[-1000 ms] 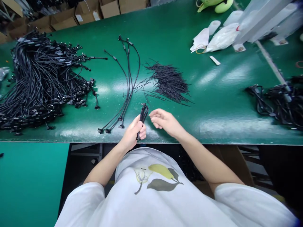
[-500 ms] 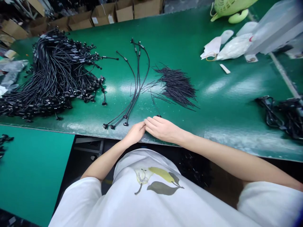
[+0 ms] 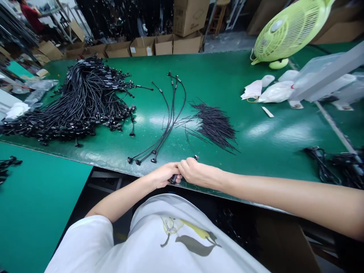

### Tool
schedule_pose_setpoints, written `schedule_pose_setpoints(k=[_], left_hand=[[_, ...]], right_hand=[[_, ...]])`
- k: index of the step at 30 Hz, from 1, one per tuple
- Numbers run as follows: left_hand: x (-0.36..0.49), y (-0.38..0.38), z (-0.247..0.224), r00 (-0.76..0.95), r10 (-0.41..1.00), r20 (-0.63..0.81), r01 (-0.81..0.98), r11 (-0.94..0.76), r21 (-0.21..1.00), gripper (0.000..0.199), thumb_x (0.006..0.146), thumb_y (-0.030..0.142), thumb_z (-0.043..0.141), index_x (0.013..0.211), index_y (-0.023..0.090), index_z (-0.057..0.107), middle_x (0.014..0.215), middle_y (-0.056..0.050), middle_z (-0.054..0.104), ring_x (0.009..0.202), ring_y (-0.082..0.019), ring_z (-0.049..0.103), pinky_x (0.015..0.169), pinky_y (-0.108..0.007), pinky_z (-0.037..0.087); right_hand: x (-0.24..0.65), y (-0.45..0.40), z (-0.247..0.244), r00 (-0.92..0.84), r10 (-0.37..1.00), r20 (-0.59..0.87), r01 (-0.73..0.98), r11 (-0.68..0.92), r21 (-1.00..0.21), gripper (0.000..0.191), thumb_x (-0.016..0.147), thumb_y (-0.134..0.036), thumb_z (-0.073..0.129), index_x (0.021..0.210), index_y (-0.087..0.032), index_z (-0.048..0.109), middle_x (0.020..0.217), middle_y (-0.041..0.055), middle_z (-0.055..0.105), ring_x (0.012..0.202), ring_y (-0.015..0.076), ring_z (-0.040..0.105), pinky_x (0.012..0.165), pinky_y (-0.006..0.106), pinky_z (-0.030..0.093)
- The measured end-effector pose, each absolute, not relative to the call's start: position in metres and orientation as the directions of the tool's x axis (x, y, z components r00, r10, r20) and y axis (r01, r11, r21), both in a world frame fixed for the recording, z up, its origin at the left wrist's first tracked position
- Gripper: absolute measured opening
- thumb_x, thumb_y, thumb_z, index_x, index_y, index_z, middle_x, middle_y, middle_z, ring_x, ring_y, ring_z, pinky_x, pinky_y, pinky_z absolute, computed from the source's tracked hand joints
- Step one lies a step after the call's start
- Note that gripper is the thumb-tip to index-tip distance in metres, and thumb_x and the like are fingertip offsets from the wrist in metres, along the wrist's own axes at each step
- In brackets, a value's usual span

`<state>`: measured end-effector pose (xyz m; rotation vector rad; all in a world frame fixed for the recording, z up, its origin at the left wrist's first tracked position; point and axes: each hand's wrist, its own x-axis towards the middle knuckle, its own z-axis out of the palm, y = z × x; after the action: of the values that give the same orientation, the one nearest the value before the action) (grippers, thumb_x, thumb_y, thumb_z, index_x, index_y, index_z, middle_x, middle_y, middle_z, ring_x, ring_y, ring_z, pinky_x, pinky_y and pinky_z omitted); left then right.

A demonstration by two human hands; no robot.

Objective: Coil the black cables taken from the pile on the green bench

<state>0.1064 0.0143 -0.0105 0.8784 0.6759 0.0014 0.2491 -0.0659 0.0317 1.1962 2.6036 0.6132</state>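
Both hands, left [image 3: 163, 175] and right [image 3: 196, 172], stayed together, grip closed on one folded cable [image 3: 174, 178].

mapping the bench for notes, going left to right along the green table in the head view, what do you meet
big heap of black cables → few loose cables laid out straight → pile of thin black ties → white bags → tangle of black cables at the right edge

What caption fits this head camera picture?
Both hands, left and right, grip a folded black cable at the green table edge.
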Motion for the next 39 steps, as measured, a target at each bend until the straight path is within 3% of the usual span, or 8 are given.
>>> schedule_pose_setpoints(k=[6, 11, 16, 23, 28, 31, 34, 39], left_hand=[[0.126, 0.014, -0.014, 0.627, 0.694, -0.355, -0.102, 0.524, 0.845, 0.018, 0.082, 0.034, 0.057, 0.076, 0.016, 0.059, 0.066, 0.002, 0.049, 0.061, -0.009, 0.044, 0.058, -0.021, 0.036], [0.110, 0.035, -0.004, 0.676, 0.737, 0.022, -0.123, 0.083, 0.989, 0.023, 0.085, 0.034, 0.056, 0.094, 0.019, 0.072, 0.104, -0.007, 0.058, 0.105, -0.021, 0.051, 0.096, -0.033, 0.039], [0.089, 0.040, 0.005, 0.923, 0.372, 0.096, 0.076, -0.422, 0.903, 0.029, 0.085, 0.017, 0.049, 0.085, 0.023, 0.077, 0.086, -0.004, 0.051, 0.089, -0.018, 0.048, 0.090, -0.034, 0.039], [0.103, 0.053, -0.001, 0.824, 0.554, -0.118, 0.058, 0.125, 0.990, 0.030, 0.086, 0.030, 0.048, 0.091, 0.016, 0.074, 0.090, -0.006, 0.061, 0.077, -0.016, 0.050, 0.073, -0.028, 0.041], [0.093, 0.042, 0.016, 0.908, 0.412, -0.073, 0.114, -0.074, 0.991, 0.038, 0.090, 0.037, 0.049, 0.070, 0.017, 0.074, 0.078, -0.006, 0.059, 0.074, -0.016, 0.052, 0.074, -0.028, 0.041], [0.095, 0.024, 0.003, 0.810, 0.585, -0.053, 0.198, -0.186, 0.962, 0.027, 0.087, 0.033, 0.057, 0.068, 0.018, 0.068, 0.076, -0.003, 0.056, 0.077, -0.015, 0.053, 0.079, -0.027, 0.041], [0.099, 0.015, -0.016, 0.670, 0.742, -0.006, 0.127, -0.107, 0.986, 0.017, 0.078, 0.030, 0.070, 0.090, 0.019, 0.064, 0.092, -0.002, 0.058, 0.083, -0.014, 0.055, 0.081, -0.026, 0.044], [0.099, 0.011, -0.013, 0.777, 0.630, 0.021, 0.010, -0.046, 0.999, 0.033, 0.089, 0.033, 0.060, 0.119, 0.021, 0.061, 0.130, -0.009, 0.059, 0.125, -0.021, 0.051, 0.109, -0.034, 0.035]], right_hand=[[0.246, -0.040, 0.023, -0.085, 0.996, 0.026, 0.970, 0.089, -0.228, 0.021, 0.089, -0.015, 0.043, 0.078, -0.014, 0.061, 0.078, 0.0095, 0.062, 0.066, 0.0161, 0.051, 0.056, 0.028, 0.026], [0.245, -0.038, 0.004, 0.253, 0.967, -0.041, 0.328, -0.125, -0.936, 0.031, 0.090, -0.039, 0.044, 0.071, -0.017, 0.057, 0.066, -0.0003, 0.055, 0.056, 0.0108, 0.043, 0.058, 0.025, 0.030], [0.263, -0.048, 0.009, 0.316, 0.947, -0.051, 0.259, -0.138, -0.956, 0.028, 0.084, -0.038, 0.051, 0.065, -0.018, 0.054, 0.059, -0.0026, 0.047, 0.057, 0.0109, 0.040, 0.059, 0.025, 0.030], [0.242, -0.058, 0.012, 0.019, 0.999, 0.030, 0.514, 0.016, -0.858, 0.024, 0.088, -0.025, 0.048, 0.067, -0.018, 0.056, 0.070, 0.0008, 0.058, 0.069, 0.0130, 0.051, 0.068, 0.025, 0.034], [0.251, -0.054, -0.002, 0.131, 0.990, -0.044, 0.480, -0.102, -0.872, 0.027, 0.087, -0.028, 0.046, 0.063, -0.017, 0.052, 0.067, 0.0000, 0.055, 0.068, 0.0129, 0.049, 0.066, 0.024, 0.032], [0.259, -0.052, 0.002, 0.200, 0.980, 0.001, 0.459, -0.093, -0.884, 0.028, 0.085, -0.031, 0.046, 0.061, -0.018, 0.050, 0.064, -0.0005, 0.051, 0.067, 0.0127, 0.047, 0.065, 0.025, 0.031], [0.261, -0.053, 0.009, 0.218, 0.976, -0.007, 0.334, -0.082, -0.939, 0.028, 0.083, -0.035, 0.048, 0.062, -0.017, 0.053, 0.064, -0.0007, 0.051, 0.066, 0.0122, 0.045, 0.064, 0.025, 0.031], [0.256, -0.057, 0.006, 0.078, 0.974, -0.211, -0.135, -0.199, -0.971, 0.034, 0.077, -0.047, 0.060, 0.064, -0.017, 0.051, 0.054, -0.0062, 0.035, 0.048, 0.0060, 0.024, 0.047, 0.022, 0.018]])
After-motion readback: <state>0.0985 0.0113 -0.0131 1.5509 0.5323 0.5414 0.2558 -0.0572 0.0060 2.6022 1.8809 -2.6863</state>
